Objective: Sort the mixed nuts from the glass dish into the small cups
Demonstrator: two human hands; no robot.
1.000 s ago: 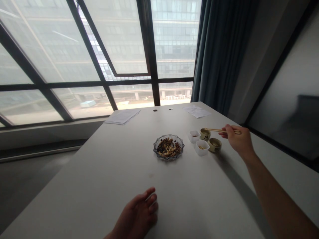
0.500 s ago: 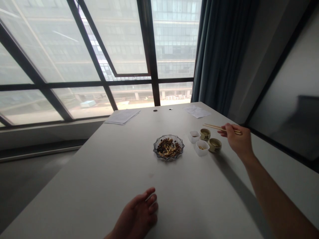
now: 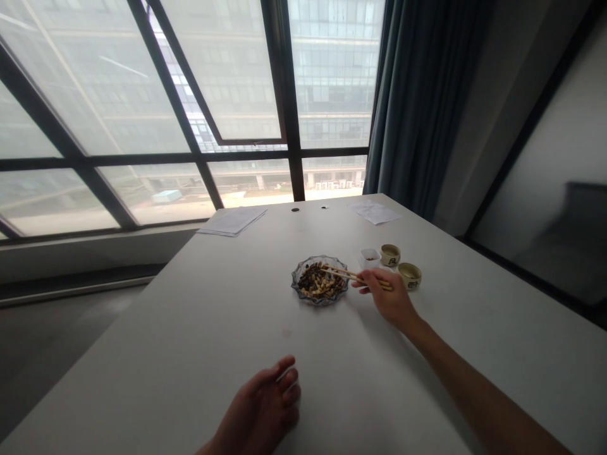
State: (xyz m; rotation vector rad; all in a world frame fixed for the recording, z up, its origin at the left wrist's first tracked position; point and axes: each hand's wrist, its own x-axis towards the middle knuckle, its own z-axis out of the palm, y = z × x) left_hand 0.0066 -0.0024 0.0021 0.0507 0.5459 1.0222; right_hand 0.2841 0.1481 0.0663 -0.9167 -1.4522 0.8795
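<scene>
A pair of wooden chopsticks (image 3: 351, 275) is gripped in my right hand (image 3: 391, 300). Their tips are over the mixed nuts, seeds or beans (image 3: 322, 282), too small to name surely, in a scalloped glass bowl (image 3: 321, 302). Whether the tips pinch a piece I cannot tell. Just beyond my right hand stand a small white cup (image 3: 370, 259) with a few bits inside and two greenish ceramic cups (image 3: 390, 256) with dark characters. A second white cup is mostly hidden behind the hand. My left hand (image 3: 263, 404) rests on the near part of the table, palm sideways, fingers loosely bent and holding nothing.
The white table (image 3: 190, 328) stretches toward the windows. A stack of papers (image 3: 233, 221) lies at its far left, a crumpled sheet (image 3: 374, 212) at its far right. Two small round holes are near the back edge. A dark blue curtain (image 3: 417, 95) hangs behind.
My right hand has moved left with the chopsticks, from beside the ceramic cups to the glass bowl, covering the nearer white cup. My left hand has hardly moved.
</scene>
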